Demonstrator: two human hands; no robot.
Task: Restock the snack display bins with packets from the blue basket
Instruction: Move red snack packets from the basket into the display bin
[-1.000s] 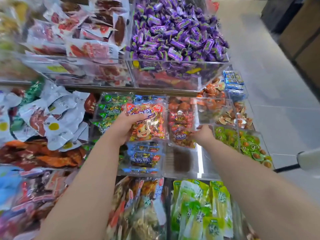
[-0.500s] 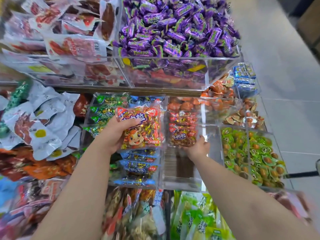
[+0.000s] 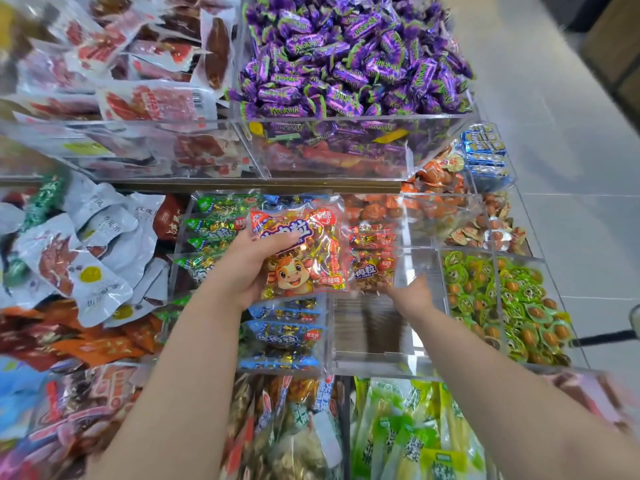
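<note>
Left hand [image 3: 249, 268] grips red-orange cartoon-cow snack packet [image 3: 301, 258], long axis near-far — half-empty clear acrylic bin [image 3: 374, 356] just right of it. Right hand [image 3: 410, 297] inside bin, against small red packets [image 3: 372, 258] — fingers blurred, cannot tell.

Our right hand [image 3: 412, 297] has left the right side of the red packets [image 3: 372, 251] in the clear bin [image 3: 367, 358]. It has come down to their near edge and is blurred, with its fingertips at the front packet's lower corner. Our view has shifted. A blurred pink shape [image 3: 588, 396] now shows at lower right, and the white object [image 3: 636, 322] has slid almost out of sight.
</note>
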